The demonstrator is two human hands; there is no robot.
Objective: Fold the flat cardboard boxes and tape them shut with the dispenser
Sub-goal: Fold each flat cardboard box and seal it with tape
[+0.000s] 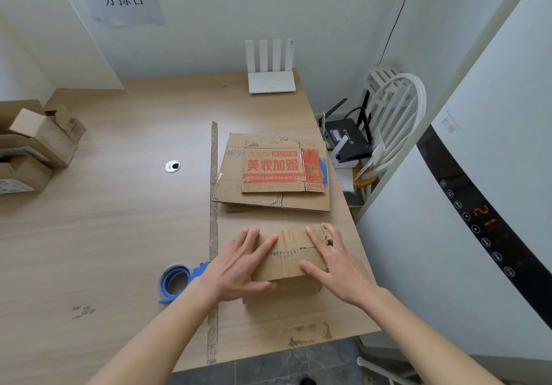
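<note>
A small folded cardboard box [291, 260] stands on the wooden table [119, 220] near its front right corner, top flaps closed along a ragged seam. My left hand [239, 268] lies flat on the box's left flap, thumb against the front side. My right hand [334, 260] presses the right flap, fingers spread. The blue tape dispenser [176, 283] lies on the table just left of my left wrist, untouched. Behind the box lies a stack of flat cardboard boxes [274, 175], the top one printed in red.
Several assembled boxes [33, 148] sit at the table's left edge. A white router [271, 69] stands at the back. A metal grommet [172, 166] is mid-table. Off the right edge are a white chair [391, 121] with a black router and a tall white appliance [478, 190].
</note>
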